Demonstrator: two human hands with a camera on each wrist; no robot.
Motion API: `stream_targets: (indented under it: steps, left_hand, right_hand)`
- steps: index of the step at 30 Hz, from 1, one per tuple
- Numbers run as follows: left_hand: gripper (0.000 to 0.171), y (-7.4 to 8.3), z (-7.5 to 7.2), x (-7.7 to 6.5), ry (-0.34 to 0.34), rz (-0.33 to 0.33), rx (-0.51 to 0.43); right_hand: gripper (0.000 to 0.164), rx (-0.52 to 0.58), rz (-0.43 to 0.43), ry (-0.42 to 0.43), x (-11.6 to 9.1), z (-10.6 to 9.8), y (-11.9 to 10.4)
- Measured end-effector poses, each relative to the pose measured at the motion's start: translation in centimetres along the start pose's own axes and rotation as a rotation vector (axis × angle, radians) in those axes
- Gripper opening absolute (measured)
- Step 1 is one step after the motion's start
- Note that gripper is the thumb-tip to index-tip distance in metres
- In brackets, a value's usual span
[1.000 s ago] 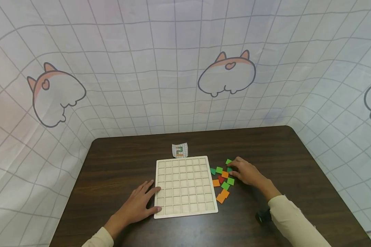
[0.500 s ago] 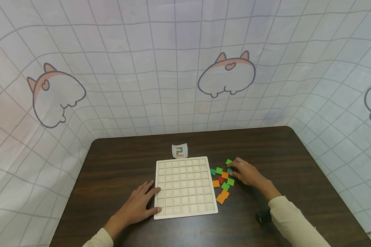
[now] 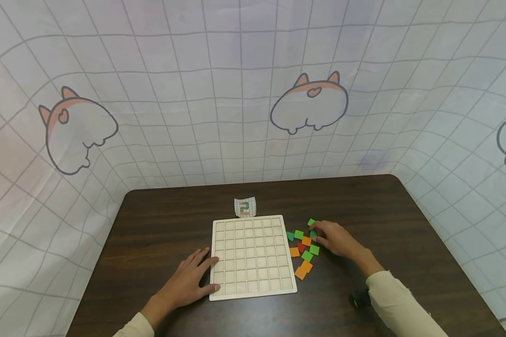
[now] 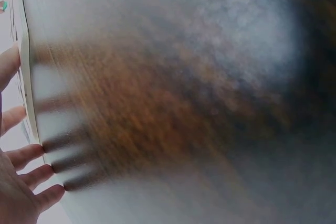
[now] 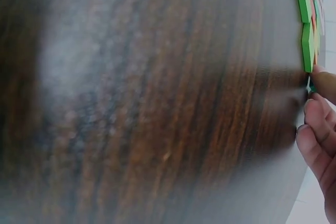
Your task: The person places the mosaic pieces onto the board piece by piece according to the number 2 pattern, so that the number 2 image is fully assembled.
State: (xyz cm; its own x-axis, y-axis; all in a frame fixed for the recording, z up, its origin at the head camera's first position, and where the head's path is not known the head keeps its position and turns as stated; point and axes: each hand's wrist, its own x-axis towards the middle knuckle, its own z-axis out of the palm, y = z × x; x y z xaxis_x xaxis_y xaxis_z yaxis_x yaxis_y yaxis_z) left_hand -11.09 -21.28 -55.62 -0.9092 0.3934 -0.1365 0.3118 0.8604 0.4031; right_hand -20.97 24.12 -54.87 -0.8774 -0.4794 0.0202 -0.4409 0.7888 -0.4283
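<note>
A cream square board (image 3: pixel 253 257) with a grid of recessed squares lies flat on the table. My left hand (image 3: pixel 187 281) rests at its left edge, fingers spread, with the thumb and index fingertip on the rim. To the board's right lies a loose group of small tiles: several light green ones (image 3: pixel 307 256), several orange ones (image 3: pixel 294 252), a red one (image 3: pixel 301 246) and a dark green one (image 3: pixel 290 236). My right hand (image 3: pixel 337 238) is at the group's far right, pinching another dark green tile (image 3: pixel 313 233) between thumb and index finger. In the right wrist view this tile (image 5: pixel 313 86) is mostly hidden.
A small paper card (image 3: pixel 245 207) with a coloured grid pattern stands behind the board. A black object (image 3: pixel 358 298) lies beside the right sleeve. White grid-patterned cloth (image 3: pixel 253 117) surrounds the dark wooden table (image 3: pixel 164 220).
My right hand has shifted very slightly towards me around the dark green tile. The left hand and the board keep their places; the head view tilts up a little.
</note>
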Motion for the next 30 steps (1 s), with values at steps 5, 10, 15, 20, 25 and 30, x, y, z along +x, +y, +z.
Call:
stream_targets:
  steps: [5,10,15,20,25,30]
  left_hand:
    - [0.074,0.01,0.06,-0.09,-0.006,-0.008,0.001]
    - [0.074,-0.02,0.05,-0.17,-0.007,-0.014,-0.013]
    - [0.074,-0.01,0.01,-0.23,-0.008,-0.015,-0.007]
    - [0.074,0.03,-0.01,-0.21,-0.006,-0.007,-0.005]
    - [0.075,0.03,-0.04,-0.12,-0.002,0.001,-0.008]
    - [0.076,0.09,-0.13,-0.03,-0.008,-0.003,-0.017]
  right_hand:
    - [0.025,0.016,-0.027,0.0,-0.16,0.07,0.0]
    - [0.026,0.035,-0.027,0.006,-0.24,0.23,0.02]
    - [0.026,0.057,-0.032,0.015,-0.35,0.29,-0.02]
    - [0.026,0.067,-0.022,0.01,-0.4,0.24,-0.1]
    - [0.027,0.064,-0.01,0.001,-0.39,0.17,-0.09]
    - [0.026,0.067,-0.006,-0.003,-0.41,0.1,-0.11]
